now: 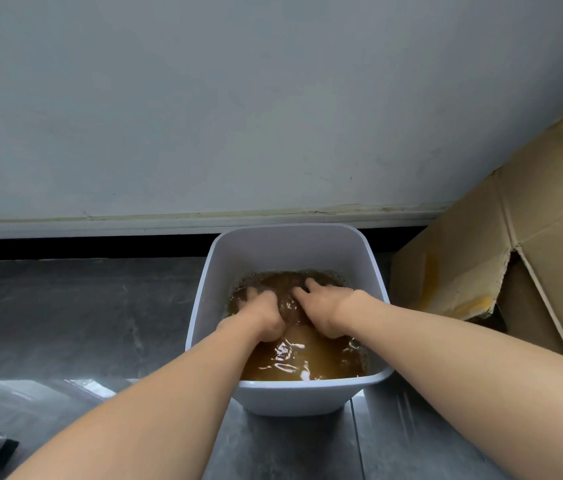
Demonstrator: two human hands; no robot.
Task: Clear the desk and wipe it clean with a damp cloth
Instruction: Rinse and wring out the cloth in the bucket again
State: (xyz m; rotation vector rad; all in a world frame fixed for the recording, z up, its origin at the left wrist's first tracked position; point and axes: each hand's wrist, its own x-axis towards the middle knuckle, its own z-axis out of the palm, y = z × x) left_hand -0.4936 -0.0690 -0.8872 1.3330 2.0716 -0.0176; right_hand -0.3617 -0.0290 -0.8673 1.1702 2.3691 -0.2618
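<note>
Left hand (262, 315) curls round a dark brown sodden cloth (287, 301) in the murky water of a white square plastic tub (290, 247), right hand (321, 308) at its three o'clock touching it, grip hidden, so wetting seems under way; no desk shows, wiping apparently undone.

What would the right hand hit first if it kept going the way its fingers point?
The right hand would likely meet the dark lump in the water at its fingertips; past that, the tub and its far wall. Murky water hides depth.
</note>
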